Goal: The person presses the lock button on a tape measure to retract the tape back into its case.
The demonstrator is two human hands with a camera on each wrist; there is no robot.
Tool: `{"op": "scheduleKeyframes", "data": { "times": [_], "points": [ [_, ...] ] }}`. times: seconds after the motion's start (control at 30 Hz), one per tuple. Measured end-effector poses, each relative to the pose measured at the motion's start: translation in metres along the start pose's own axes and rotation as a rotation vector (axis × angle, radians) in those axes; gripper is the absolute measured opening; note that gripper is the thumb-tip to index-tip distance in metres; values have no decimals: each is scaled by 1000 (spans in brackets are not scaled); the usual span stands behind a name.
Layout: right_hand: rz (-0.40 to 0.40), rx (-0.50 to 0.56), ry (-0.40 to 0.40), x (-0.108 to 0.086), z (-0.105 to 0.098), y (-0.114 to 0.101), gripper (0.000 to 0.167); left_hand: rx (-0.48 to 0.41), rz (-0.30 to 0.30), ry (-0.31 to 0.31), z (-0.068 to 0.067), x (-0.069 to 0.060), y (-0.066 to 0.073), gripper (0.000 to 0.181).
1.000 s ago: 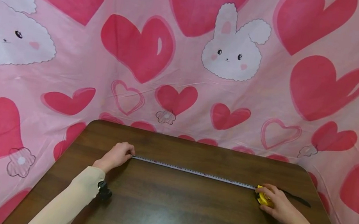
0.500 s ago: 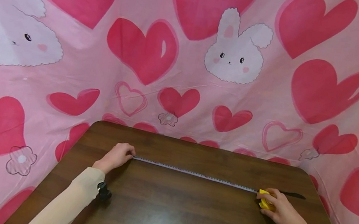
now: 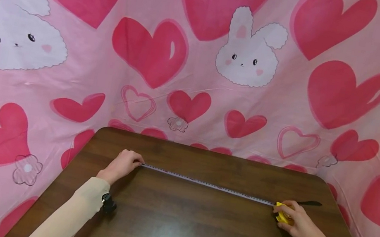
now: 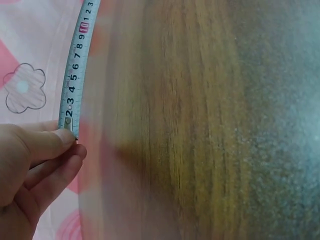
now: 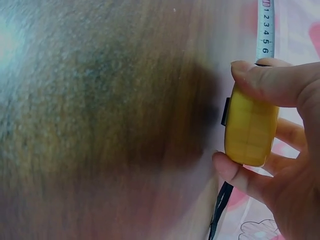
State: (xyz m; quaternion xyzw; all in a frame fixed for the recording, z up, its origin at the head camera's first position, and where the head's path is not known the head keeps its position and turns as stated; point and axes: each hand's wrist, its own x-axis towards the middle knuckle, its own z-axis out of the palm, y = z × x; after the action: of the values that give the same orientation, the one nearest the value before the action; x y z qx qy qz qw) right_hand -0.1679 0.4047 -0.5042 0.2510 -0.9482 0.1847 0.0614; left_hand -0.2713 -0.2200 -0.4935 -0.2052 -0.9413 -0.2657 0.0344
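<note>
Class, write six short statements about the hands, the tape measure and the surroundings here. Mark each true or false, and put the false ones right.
1. The left hand pinches the end of the tape blade. True.
2. The right hand holds a yellow case. True.
3. The tape blade is fully wound into the yellow case. False: it is pulled out and stretches between the hands.
4. The cloth behind the table is pink with hearts. True.
5. The table is white. False: it is dark brown.
6. The two hands touch each other. False: they are well apart.
</note>
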Motion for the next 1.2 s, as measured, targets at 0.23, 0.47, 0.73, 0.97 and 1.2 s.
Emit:
{"op": "scheduleKeyframes", "data": {
  "times": [0.23, 0.47, 0.73, 0.97, 1.2],
  "points": [
    [-36, -43, 34, -2, -2, 0, 43, -10, -17, -4, 0, -1, 2, 12],
    [-40, -46, 51, -4, 0, 0, 42, -10, 21, 2, -4, 1, 0, 11],
    [-102, -108, 165, -8, 4, 2, 55, -17, 41, 5, -9, 2, -4, 11],
    [72, 62, 21, -6, -4, -3, 77, -22, 36, 12, -8, 1, -4, 11],
    [84, 35, 3, -6, -5, -3, 82, -17, 21, 6, -6, -1, -1, 10]
  ]
}}
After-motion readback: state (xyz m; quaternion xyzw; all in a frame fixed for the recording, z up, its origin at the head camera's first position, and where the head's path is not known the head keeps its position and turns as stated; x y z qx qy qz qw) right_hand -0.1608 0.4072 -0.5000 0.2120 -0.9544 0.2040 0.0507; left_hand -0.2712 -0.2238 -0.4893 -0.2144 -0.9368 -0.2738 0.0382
